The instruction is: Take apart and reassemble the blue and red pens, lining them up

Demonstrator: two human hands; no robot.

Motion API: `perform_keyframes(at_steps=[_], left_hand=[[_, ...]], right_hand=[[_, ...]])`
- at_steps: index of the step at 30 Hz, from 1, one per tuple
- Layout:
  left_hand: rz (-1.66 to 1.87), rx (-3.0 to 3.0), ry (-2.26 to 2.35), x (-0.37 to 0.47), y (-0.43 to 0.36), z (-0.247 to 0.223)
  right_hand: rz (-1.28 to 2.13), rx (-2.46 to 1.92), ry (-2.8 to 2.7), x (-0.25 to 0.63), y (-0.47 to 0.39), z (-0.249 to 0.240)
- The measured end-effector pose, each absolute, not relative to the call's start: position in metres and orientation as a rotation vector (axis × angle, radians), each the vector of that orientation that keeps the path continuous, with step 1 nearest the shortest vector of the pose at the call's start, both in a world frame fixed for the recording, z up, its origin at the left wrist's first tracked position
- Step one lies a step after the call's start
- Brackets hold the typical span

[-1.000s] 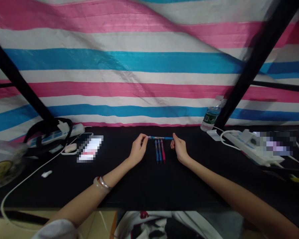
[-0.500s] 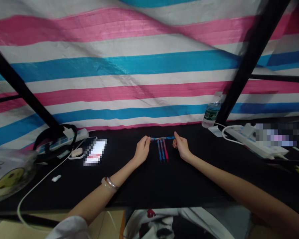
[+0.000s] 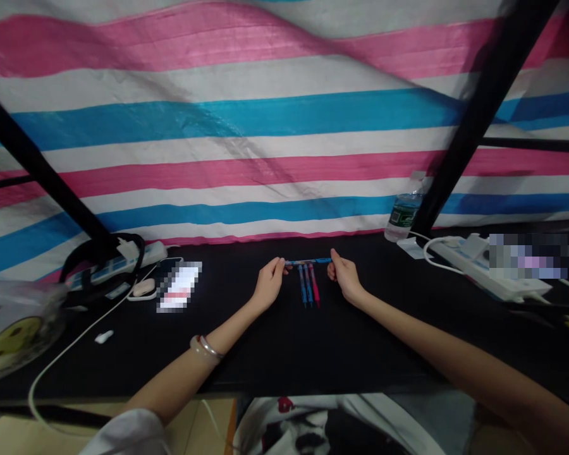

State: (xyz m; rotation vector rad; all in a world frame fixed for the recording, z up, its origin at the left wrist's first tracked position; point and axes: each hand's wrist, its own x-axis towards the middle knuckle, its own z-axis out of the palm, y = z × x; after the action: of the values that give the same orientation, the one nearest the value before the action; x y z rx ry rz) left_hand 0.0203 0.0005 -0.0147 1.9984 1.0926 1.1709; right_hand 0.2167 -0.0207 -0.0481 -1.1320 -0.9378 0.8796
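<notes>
A blue pen (image 3: 308, 261) lies crosswise between my hands, just past the far ends of three other pens. My left hand (image 3: 269, 281) pinches its left end between thumb and fingers. At the other end, my right hand (image 3: 345, 277) grips the pen with the thumb pointing up and the fingers curled. Below it, side by side on the black tabletop (image 3: 313, 354), are two blue pens (image 3: 306, 287) and a pink-red pen (image 3: 315, 287), all pointing roughly toward me.
Left of my hands are a lit phone (image 3: 180, 287), an earbud case (image 3: 143, 288), a white earbud (image 3: 104, 337), a power strip (image 3: 152, 254) and a plastic bag (image 3: 19, 328). A water bottle (image 3: 403, 212) and another power strip (image 3: 493, 268) stand right. Striped sheeting (image 3: 246, 170) hangs behind.
Both hands keep the blue pen at nearly the same spot over the row of pens. The view has shifted slightly; the pens on the table have not visibly moved.
</notes>
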Motion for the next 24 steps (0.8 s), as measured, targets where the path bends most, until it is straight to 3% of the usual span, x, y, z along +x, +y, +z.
perform_keyframes(at_steps=[24], left_hand=[[1.187, 1.787, 0.998, 0.019, 0.014, -0.022]], right_hand=[[0.904, -1.128, -1.024, 0.214, -0.022, -0.048]])
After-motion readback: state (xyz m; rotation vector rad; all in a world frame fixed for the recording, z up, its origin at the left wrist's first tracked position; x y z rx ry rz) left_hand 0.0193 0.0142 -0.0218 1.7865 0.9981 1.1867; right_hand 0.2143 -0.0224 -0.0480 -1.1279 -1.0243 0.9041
